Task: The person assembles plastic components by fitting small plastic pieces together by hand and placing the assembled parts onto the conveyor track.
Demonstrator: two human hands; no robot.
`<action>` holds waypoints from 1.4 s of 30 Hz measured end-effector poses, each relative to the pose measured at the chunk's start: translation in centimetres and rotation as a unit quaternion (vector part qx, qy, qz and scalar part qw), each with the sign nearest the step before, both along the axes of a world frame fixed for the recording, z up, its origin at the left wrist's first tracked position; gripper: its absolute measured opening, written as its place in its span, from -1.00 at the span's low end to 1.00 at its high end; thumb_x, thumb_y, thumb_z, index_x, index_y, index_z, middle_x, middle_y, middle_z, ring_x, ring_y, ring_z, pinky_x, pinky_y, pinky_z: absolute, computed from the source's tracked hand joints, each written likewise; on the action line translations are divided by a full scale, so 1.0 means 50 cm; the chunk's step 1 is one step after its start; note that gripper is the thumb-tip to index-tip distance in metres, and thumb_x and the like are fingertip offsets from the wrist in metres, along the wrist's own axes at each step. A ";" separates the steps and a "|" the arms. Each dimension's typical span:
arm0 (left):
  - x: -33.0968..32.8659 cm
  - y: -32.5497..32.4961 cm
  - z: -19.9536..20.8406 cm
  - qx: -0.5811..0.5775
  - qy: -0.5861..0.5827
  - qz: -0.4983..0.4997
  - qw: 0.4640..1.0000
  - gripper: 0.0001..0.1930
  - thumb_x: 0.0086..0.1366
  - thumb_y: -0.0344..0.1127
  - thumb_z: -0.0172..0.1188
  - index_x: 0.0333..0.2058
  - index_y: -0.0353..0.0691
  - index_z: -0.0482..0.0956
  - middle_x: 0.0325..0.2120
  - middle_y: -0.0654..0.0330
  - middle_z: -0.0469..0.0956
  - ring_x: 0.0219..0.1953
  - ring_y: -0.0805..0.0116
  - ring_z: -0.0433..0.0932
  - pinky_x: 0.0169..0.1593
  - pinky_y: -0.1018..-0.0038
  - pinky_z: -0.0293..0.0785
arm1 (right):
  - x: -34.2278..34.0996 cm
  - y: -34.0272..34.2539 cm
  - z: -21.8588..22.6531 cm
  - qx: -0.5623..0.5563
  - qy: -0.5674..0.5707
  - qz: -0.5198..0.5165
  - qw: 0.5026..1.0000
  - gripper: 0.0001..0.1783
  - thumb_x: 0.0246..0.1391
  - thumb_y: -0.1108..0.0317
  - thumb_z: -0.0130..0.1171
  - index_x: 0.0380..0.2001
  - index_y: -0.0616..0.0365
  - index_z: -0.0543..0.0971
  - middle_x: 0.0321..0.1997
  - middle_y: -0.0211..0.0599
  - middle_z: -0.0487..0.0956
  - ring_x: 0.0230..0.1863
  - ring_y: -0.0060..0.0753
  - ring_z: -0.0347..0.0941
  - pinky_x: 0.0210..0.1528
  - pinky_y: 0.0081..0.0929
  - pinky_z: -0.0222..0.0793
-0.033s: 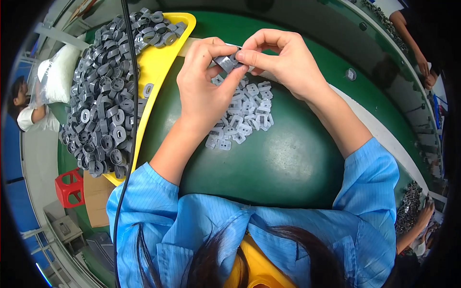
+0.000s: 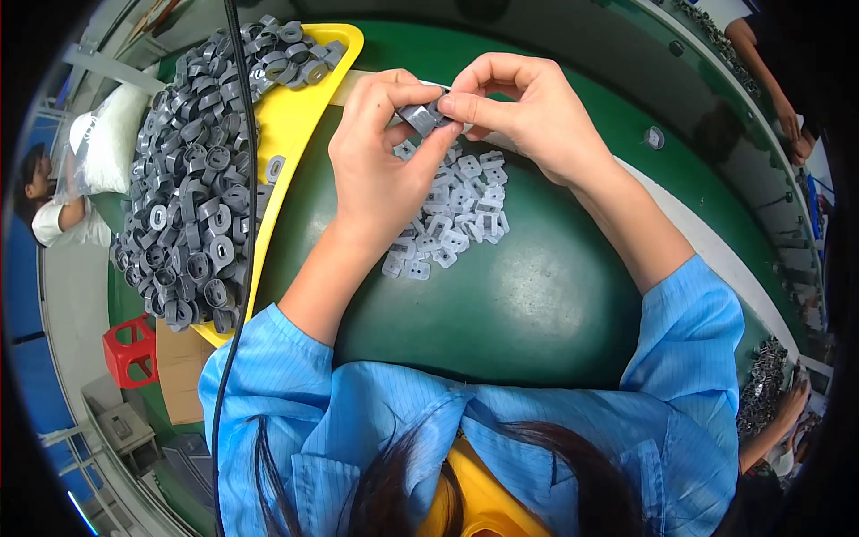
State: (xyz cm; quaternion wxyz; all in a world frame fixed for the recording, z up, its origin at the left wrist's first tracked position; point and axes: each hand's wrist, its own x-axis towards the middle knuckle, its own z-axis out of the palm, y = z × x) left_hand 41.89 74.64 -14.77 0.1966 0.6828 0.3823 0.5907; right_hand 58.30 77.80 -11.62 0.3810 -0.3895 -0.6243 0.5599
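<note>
Fingertips [image 2: 464, 108] of both hands clamp a dark-gray plastic piece [image 2: 415, 117] at the upper center of the frame. The left hand [image 2: 380, 148] pinches it between index finger above and thumb below; the right hand [image 2: 532, 112] grips its right end, thumb foremost. Neither hand is nearer, as both touch it. The visible strip slants between them, but fingers cover its ends, so its full long axis cannot be told. Just below the hands in the picture, small translucent plates with holes [image 2: 447, 210] lie scattered on a green tabletop [image 2: 537, 309]. At upper left, gray oval plastic rings [image 2: 192, 179] heap in a yellow tray [image 2: 295, 143], beside the left forearm.
</note>
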 end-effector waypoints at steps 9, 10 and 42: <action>-0.014 0.003 0.009 0.006 0.106 -0.032 0.994 -0.65 -0.07 -0.57 0.38 -0.24 -0.28 0.56 -0.28 0.15 0.55 -0.20 0.31 0.58 -0.17 0.47 0.58 | 0.027 0.019 0.009 -0.050 -0.002 0.078 0.996 -0.79 0.01 0.45 0.24 -0.28 0.35 0.57 -0.42 -0.29 0.60 -0.44 -0.59 0.51 -0.32 -0.65 0.47; -0.021 0.005 0.013 0.009 0.106 -0.032 0.994 -0.65 -0.07 -0.57 0.38 -0.24 -0.28 0.56 -0.28 0.15 0.55 -0.20 0.31 0.58 -0.17 0.47 0.58 | 0.028 0.018 0.014 -0.072 -0.002 0.084 0.994 -0.80 -0.01 0.46 0.25 -0.31 0.34 0.56 -0.43 -0.29 0.60 -0.44 -0.59 0.51 -0.32 -0.65 0.47; -0.012 -0.011 0.028 -0.059 0.069 0.008 0.996 -0.60 0.04 -0.33 0.40 -0.20 -0.27 0.41 -0.42 0.22 0.50 -0.50 0.53 0.44 -0.42 0.62 0.38 | 0.031 0.031 0.006 -0.086 0.087 0.090 0.988 -0.63 -0.16 0.38 0.19 -0.19 0.22 0.49 -0.37 -0.38 0.51 -0.36 -0.61 0.37 -0.27 -0.68 0.28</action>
